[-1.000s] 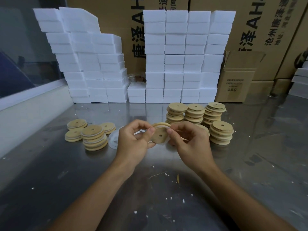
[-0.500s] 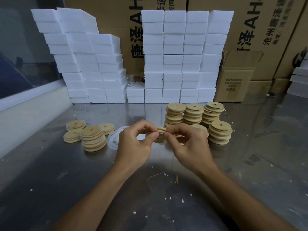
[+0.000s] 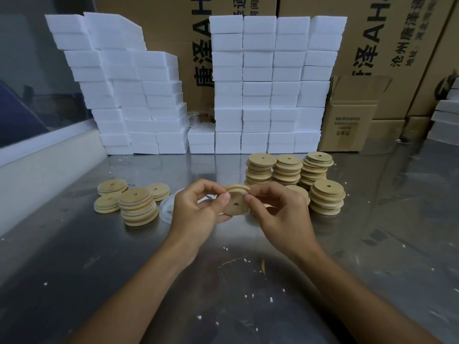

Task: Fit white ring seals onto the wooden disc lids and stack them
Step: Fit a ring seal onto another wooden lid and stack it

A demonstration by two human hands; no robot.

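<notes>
Between both hands, above the steel table, I hold a wooden disc lid with a centre hole, tilted so its face points at me. A white ring seal sits along its upper rim. My left hand pinches the lid's left edge with thumb and fingers. My right hand pinches its right edge. Loose white ring seals lie on the table behind my left hand. To the left stands a short stack of lids with seals.
Several taller stacks of wooden lids stand behind and right of my hands. White foam blocks and cardboard boxes line the back. A raised sill runs along the left. Foam crumbs dot the steel table.
The lid was turned edge-on half a second ago and now faces me again, held slightly lower. Both hands kept their hold on it.
</notes>
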